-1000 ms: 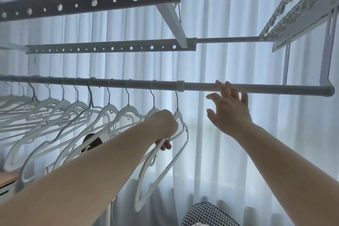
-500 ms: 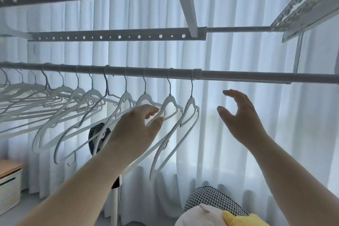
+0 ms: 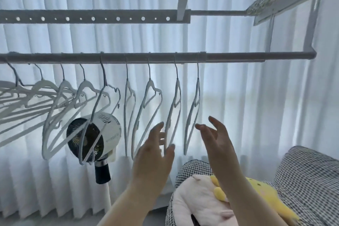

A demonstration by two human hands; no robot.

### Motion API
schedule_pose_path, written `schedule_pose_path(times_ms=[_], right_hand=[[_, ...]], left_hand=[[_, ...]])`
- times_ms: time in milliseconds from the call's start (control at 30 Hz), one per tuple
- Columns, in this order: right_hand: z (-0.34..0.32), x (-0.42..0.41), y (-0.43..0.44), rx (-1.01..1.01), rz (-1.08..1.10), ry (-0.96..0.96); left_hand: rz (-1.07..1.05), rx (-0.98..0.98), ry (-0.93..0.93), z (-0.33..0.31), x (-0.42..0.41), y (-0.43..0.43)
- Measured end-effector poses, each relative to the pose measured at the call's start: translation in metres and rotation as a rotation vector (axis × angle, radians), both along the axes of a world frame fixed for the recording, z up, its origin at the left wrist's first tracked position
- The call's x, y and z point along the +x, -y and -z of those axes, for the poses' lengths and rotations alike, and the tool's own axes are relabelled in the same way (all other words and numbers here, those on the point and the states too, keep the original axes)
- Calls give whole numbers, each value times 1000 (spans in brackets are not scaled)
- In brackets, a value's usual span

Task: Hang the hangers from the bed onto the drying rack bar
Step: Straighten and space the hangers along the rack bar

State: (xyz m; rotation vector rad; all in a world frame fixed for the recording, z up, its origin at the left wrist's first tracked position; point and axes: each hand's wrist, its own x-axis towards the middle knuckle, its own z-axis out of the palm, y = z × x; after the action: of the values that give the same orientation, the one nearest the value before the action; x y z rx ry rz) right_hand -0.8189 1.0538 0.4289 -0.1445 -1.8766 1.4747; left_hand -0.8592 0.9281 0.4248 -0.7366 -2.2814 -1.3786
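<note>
The bar (image 3: 256, 56) is running level from 9 to 3 o'clock, and the hangers (image 3: 150, 85) are hanging from it in a row with their hooks at 12 o'clock. The four toward 3 o'clock are showing nearly edge-on, their long axes running down toward 6 or 7 o'clock. Those toward 9 o'clock are fanning out, with their shoulders pointing toward 8 o'clock.

The left hand (image 3: 152, 154) is hovering at 6 o'clock of the second-last hanger (image 3: 177, 88), fingers spread and straight, gripping nothing. Its fingertips are overlapping that hanger's lower end, but I cannot tell if they are touching it. The right hand (image 3: 216, 139) is hovering at 4 o'clock of the last hanger (image 3: 197, 88), just beside its lower end, with its fingers loose and apart and nothing in them.

A fan (image 3: 102, 134) is standing behind the hangers at 8 o'clock of the left hand. A pink plush (image 3: 198, 200) and a yellow plush (image 3: 266, 194) are lying at 5 o'clock, against a checked cushion (image 3: 311, 174). A white curtain (image 3: 238, 97) is hanging behind everything.
</note>
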Motion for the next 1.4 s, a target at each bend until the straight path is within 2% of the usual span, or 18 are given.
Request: schedule_pose_path(times_ms=[167, 367, 533, 867, 1100, 1400], right_hand=[[-5, -8, 28, -13, -3, 89], [-6, -16, 50, -41, -17, 92], [-8, -6, 44, 7, 20, 115], [-8, 6, 23, 206, 124, 143], [-4, 3, 17, 231, 64, 128], [-1, 19, -16, 191, 130, 63]], left_hand=[[49, -29, 28, 7, -13, 10], [180, 16, 47, 13, -19, 22], [209, 17, 49, 11, -16, 20], [191, 29, 49, 9, -5, 5], [207, 68, 23, 11, 1, -4], [180, 63, -8, 15, -6, -5]])
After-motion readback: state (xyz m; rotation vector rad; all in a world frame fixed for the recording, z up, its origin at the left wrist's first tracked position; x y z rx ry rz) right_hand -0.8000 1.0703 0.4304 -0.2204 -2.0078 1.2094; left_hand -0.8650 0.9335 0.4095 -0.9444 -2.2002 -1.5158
